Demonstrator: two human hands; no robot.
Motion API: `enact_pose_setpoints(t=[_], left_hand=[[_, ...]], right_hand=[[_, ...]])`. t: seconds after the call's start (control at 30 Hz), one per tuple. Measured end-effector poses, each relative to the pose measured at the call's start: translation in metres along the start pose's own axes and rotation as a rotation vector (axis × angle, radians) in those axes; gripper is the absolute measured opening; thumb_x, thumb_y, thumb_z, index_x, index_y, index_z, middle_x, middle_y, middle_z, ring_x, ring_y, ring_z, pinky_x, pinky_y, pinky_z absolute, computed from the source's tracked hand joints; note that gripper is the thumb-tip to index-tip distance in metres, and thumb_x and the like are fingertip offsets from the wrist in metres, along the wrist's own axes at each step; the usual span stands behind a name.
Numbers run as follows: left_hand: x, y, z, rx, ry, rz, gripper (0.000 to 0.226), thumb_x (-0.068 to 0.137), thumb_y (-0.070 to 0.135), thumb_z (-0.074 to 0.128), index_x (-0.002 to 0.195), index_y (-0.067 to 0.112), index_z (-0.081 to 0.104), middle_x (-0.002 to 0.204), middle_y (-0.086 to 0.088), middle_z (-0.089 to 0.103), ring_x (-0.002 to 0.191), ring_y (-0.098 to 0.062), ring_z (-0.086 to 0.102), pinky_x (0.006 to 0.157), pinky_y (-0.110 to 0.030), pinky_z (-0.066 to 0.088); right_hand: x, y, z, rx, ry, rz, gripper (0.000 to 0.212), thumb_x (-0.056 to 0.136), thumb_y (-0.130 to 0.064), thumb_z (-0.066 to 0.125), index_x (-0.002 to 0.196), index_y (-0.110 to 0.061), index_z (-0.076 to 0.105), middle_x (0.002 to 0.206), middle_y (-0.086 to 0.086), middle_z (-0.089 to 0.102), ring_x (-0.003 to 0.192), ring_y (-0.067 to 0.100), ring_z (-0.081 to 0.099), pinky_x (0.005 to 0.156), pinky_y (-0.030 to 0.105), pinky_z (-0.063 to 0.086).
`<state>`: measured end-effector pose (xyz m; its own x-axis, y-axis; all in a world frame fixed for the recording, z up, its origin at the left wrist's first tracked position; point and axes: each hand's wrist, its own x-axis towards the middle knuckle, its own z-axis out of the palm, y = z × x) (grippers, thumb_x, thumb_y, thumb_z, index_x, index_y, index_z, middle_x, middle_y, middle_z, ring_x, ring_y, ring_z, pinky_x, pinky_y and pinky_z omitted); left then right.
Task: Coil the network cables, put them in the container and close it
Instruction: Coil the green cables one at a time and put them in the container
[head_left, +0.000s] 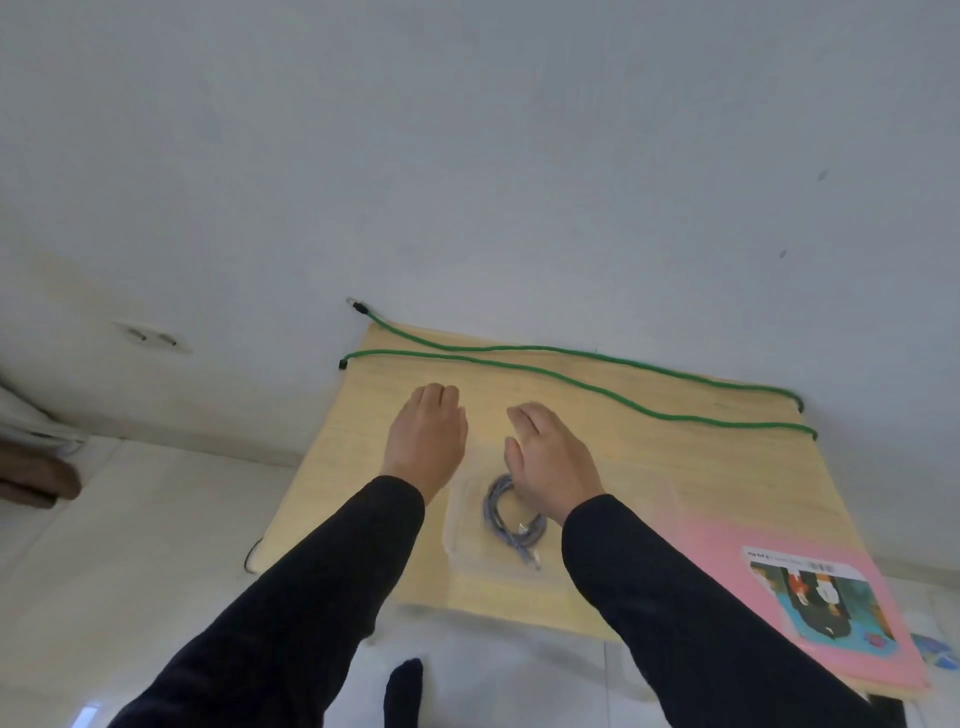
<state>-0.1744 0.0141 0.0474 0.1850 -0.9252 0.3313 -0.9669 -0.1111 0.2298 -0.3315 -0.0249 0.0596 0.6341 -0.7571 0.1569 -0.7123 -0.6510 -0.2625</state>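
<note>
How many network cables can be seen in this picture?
2: a green cable stretched along the table's far edge, and a grey cable coiled in the clear container. Arms may hide others.

Grey cable coiled, green cable not.
Coiled grey cable (511, 519) lies in the clear lidless container (457, 540) just below your right hand (550, 462); green cable (571, 369) lies uncoiled in two long runs beyond both your hands.

green cable (571, 374) | grey cable (501, 512) | pink sheet (727, 561) | black sleeves (322, 582)
</note>
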Motion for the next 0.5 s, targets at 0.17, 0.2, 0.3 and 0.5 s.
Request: enact_pose_setpoints(t=[0.17,0.2,0.3,0.5], left_hand=[[0.030,-0.066,-0.004,-0.013,0.025,-0.102,0.018,0.087,0.005,0.056,0.101,-0.006,0.060,0.095,-0.023,0.064,0.090,-0.038,0.061,0.075,-0.043,0.052],[0.036,-0.080,-0.002,-0.042,0.023,-0.130,0.022,0.088,0.004,0.054,0.106,-0.008,0.059,0.102,-0.025,0.063,0.096,-0.039,0.060,0.079,-0.045,0.050],[0.053,-0.125,0.013,-0.066,0.007,-0.140,0.024,0.091,0.004,0.052,0.112,-0.007,0.058,0.108,-0.024,0.063,0.103,-0.038,0.058,0.084,-0.044,0.050],[0.088,-0.200,0.063,-0.218,-0.093,-0.201,0.036,0.095,0.014,0.047,0.129,0.004,0.049,0.127,-0.016,0.056,0.119,-0.028,0.050,0.094,-0.034,0.043]], right_hand=[[0.063,-0.021,0.011,0.010,-0.022,-0.059,0.043,0.097,-0.022,0.036,0.137,-0.007,0.036,0.139,0.006,0.043,0.130,0.018,0.036,0.102,0.026,0.034],[0.078,-0.024,0.017,0.016,-0.029,-0.059,0.043,0.097,-0.022,0.036,0.137,-0.007,0.036,0.140,0.006,0.042,0.130,0.017,0.036,0.102,0.026,0.034],[0.122,-0.034,0.040,0.050,-0.057,-0.027,0.043,0.098,-0.022,0.034,0.138,-0.008,0.034,0.142,0.005,0.040,0.131,0.017,0.036,0.101,0.027,0.035],[0.198,-0.040,0.098,0.070,-0.133,0.006,0.045,0.099,-0.022,0.034,0.141,-0.010,0.030,0.145,0.005,0.038,0.133,0.016,0.034,0.106,0.025,0.031]])
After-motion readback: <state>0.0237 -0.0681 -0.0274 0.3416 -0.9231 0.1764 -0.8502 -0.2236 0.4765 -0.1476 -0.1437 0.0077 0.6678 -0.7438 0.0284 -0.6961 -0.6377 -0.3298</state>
